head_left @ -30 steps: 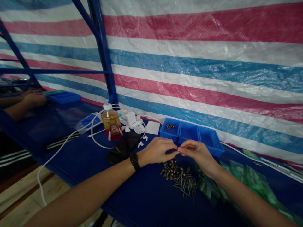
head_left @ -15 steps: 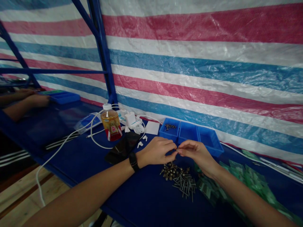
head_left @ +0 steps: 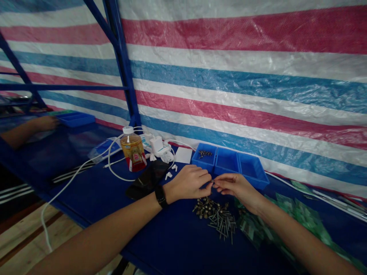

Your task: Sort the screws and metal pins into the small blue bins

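My left hand (head_left: 192,182) and my right hand (head_left: 236,188) meet fingertip to fingertip above the table, both pinched closed. Between them is a tiny metal piece, too small to name. Just below lies a pile of small metal parts: brownish round-headed pieces (head_left: 207,208) on the left and thin grey pins or nails (head_left: 223,224) on the right. Behind my hands stands a blue three-compartment tray (head_left: 240,160). Its left compartment holds several small dark metal pieces (head_left: 205,154).
Left of my hands lie a dark phone (head_left: 148,178), white earbuds (head_left: 169,175) and a drink bottle (head_left: 133,149) among white cables and chargers (head_left: 156,144). Green plastic bags (head_left: 304,217) lie under and beside my right forearm. At far left, another person's hand (head_left: 46,123) is near a blue tray (head_left: 76,118).
My right hand's fingers have shifted slightly at the pinch, while my left hand stays nearly in place. The other person's hands have moved. The view has shifted a little.
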